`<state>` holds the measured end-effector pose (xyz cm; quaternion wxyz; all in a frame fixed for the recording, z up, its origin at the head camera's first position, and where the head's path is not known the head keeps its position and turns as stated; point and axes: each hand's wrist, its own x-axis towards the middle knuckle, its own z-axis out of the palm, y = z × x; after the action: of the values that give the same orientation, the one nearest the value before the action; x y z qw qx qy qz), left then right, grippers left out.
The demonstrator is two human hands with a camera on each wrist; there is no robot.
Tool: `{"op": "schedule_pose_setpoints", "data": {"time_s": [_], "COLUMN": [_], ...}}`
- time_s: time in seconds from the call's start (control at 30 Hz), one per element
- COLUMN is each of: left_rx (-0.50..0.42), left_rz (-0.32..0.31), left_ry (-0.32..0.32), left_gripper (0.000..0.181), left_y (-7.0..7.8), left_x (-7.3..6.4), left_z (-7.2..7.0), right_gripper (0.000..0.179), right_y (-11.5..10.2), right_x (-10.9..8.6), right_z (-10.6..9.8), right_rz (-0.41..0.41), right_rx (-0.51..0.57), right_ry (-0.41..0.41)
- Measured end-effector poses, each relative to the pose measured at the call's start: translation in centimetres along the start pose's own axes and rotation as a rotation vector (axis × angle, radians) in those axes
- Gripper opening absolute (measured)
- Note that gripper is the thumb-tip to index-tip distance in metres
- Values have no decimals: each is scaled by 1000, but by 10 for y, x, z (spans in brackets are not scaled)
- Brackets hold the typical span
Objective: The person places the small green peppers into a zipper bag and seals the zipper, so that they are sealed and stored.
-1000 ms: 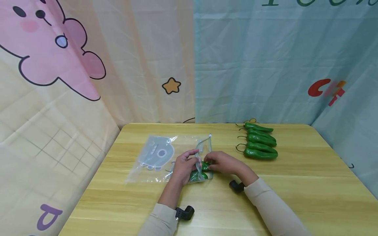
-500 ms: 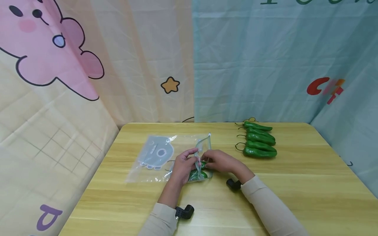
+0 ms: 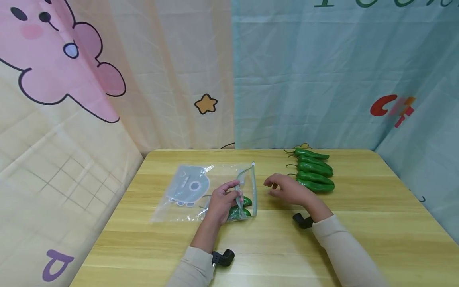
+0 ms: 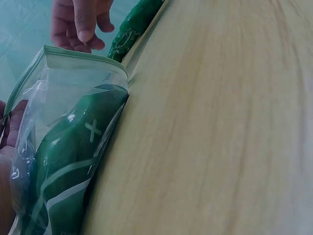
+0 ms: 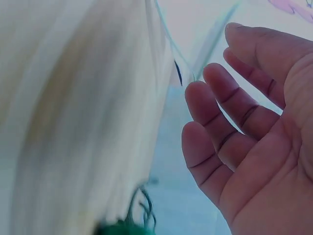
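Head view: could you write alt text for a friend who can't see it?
A left hand holds the open mouth of a clear bag with green peppers inside, on a table. The right hand, empty, is near a row of five more peppers.

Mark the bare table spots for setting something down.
Most room: the right side of the table, bordered by the pepper row and right sleeve. Also free: the front, between right sleeve and left sleeve. Crowded: the middle, where the left hand holds the clear bag, and the gap toward the pepper row, where the right hand hovers.
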<state>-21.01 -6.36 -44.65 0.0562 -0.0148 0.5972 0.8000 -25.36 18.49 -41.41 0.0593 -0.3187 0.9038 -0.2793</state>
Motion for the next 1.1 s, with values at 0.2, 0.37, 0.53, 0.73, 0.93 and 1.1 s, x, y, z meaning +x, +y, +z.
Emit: {"op": "schedule_pose_setpoints", "data": {"time_s": [0.2, 0.37, 0.53, 0.73, 0.93, 1.1], "left_rx": [-6, -14, -10, -10, -18, -10], "left_rz": [4, 2, -6, -4, -3, -3], "left_ry": [2, -6, -7, -12, -9, -6], "left_gripper": [45, 45, 45, 45, 45, 45], "left_y": [-1, 0, 1, -1, 0, 1], "left_x": [0, 0, 0, 0, 0, -1], "left_z": [0, 0, 1, 0, 0, 1], "right_gripper": [28, 27, 27, 28, 27, 26], "right_y": [8, 18, 27, 42, 58, 66], "right_x": [-16, -28, -39, -55, -68, -78], "right_z": [-19, -31, -39, -47, -53, -56], "right_rz": [19, 41, 63, 95, 118, 127], "right_rx": [9, -20, -48, -83, -102, -130], "right_ry": [51, 84, 112, 130, 132, 124]}}
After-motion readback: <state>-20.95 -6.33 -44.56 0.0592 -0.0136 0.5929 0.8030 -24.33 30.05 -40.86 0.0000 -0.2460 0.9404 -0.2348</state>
